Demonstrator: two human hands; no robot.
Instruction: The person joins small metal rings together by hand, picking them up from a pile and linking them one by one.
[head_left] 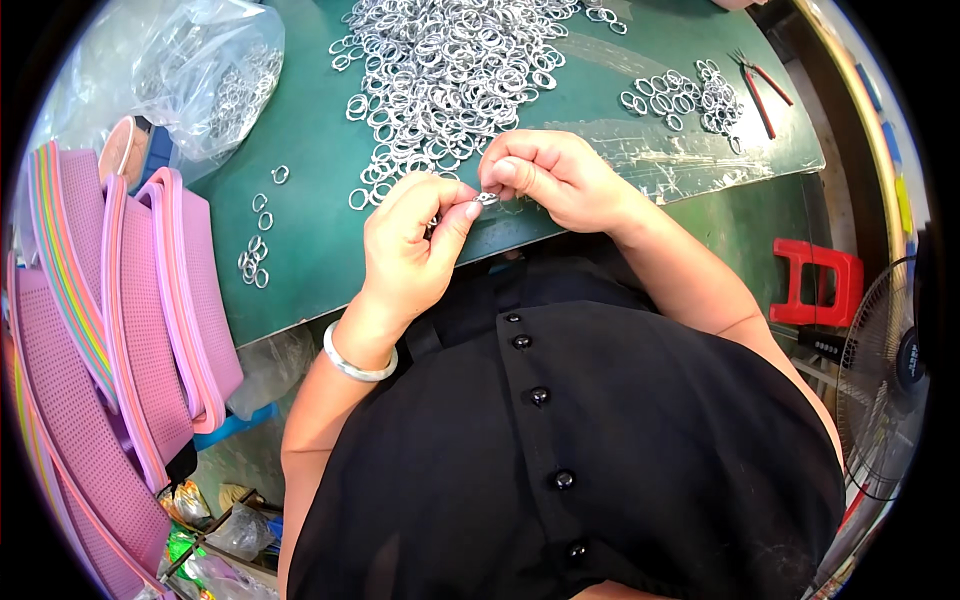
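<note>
Near the table's front edge, my left hand (415, 235) and my right hand (555, 178) meet fingertip to fingertip. Between them shows a small silvery metal ring (486, 198), pinched by the thumb and fingers of both; its finer detail is too small to make out. Just beyond my hands spreads a large pile of silver metal rings (450, 75). To the left lie several loose rings (253, 262). A smaller heap of rings (690, 98) sits at the far right, beside red-handled pliers (758, 95) with their jaws apart.
A clear plastic bag (215, 80) holding more rings stands at the far left of the green table (310, 230). Stacked pink baskets (175, 300) crowd the left side. On the right are a red stool (815, 283) and a fan (885, 370).
</note>
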